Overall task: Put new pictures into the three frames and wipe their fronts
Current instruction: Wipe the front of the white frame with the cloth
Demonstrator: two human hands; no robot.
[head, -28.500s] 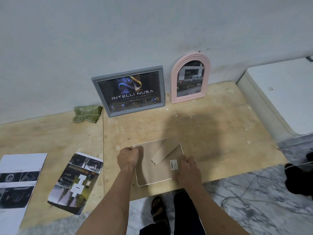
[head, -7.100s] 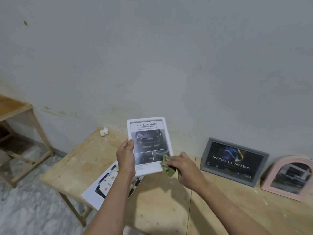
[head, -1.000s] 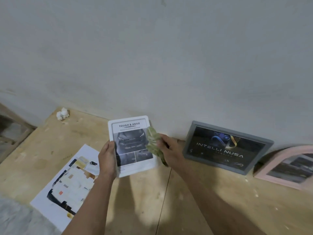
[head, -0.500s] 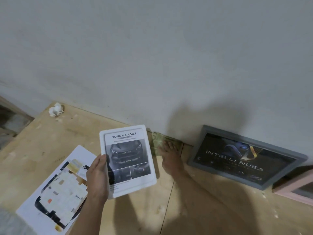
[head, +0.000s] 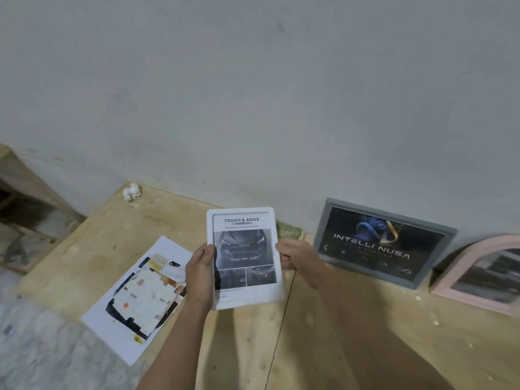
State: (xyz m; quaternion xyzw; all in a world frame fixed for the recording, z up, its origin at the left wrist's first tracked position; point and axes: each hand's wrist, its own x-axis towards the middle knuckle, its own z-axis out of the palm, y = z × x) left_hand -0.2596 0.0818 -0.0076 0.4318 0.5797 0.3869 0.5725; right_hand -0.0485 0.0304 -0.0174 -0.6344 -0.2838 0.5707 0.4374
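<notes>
White frame between both hands, above table.

Your backdrop: plain wall over a plywood bench

You face a pale grey-white plastered wall with faint smudges; the wooden bench top butts against it, marbled floor lies at your lower left, and another wooden piece of furniture stands at far left.

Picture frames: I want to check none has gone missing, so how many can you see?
3. The white frame is held in both hands, the grey frame leans on the wall, and the pink arched frame is partly cut off at right.
</notes>
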